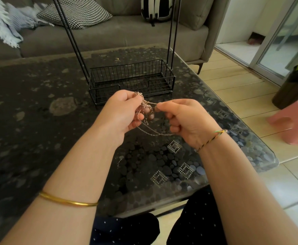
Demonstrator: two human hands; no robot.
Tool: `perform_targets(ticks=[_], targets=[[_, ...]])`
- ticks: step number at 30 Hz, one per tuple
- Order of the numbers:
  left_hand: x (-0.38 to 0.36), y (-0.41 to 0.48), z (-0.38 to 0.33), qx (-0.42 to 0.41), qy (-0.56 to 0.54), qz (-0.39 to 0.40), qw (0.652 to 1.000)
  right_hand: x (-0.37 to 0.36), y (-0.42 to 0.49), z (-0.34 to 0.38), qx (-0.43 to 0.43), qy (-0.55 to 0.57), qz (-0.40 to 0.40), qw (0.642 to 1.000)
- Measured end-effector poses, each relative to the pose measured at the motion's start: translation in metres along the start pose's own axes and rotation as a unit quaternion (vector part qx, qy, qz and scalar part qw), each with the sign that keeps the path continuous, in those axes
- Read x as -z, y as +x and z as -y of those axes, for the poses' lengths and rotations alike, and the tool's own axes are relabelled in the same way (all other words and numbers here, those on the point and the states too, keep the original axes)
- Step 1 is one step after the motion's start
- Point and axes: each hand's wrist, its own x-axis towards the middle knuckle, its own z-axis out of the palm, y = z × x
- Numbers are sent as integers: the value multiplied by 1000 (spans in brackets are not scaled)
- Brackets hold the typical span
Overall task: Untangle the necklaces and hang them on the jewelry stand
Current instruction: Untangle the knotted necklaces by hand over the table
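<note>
Left hand (121,114): raised over tabletop (38,103), palm inward, fingers curled, grip holding tangled necklaces (143,103). Right hand (187,121): level with left, thumb-forefinger grip pinching chain strand. Jewelry stand (132,80): on tabletop behind hands.

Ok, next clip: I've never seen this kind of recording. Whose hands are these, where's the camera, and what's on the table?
There is no machine here. A person works bare-handed, and the single camera sits on their head, looking forward and down. The left hand grips a clump of tangled necklaces, while the right hand pinches one chain leading from it, above the table. On the table stands a black wire jewelry stand, with a basket base and upright rods. Its top is out of view. A sofa is behind.
</note>
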Motion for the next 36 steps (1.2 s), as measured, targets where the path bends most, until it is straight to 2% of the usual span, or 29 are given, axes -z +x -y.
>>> perform_targets(ticks=[4,11,24,32,36], targets=[[1,1,0,-2,9,-2,1000,-1,-2,5,-35,28,15,999],[-1,1,-1,18,0,12,1000,-1,-3,7,-46,78,18,996],[-4,-3,-1,41,-22,49,998,-4,-2,6,-8,156,-16,988],[-4,-3,-3,46,-45,49,997,-5,-1,5,-35,166,-8,986],[-3,-3,-4,42,-53,38,997,-4,2,1,-5,109,-19,994]])
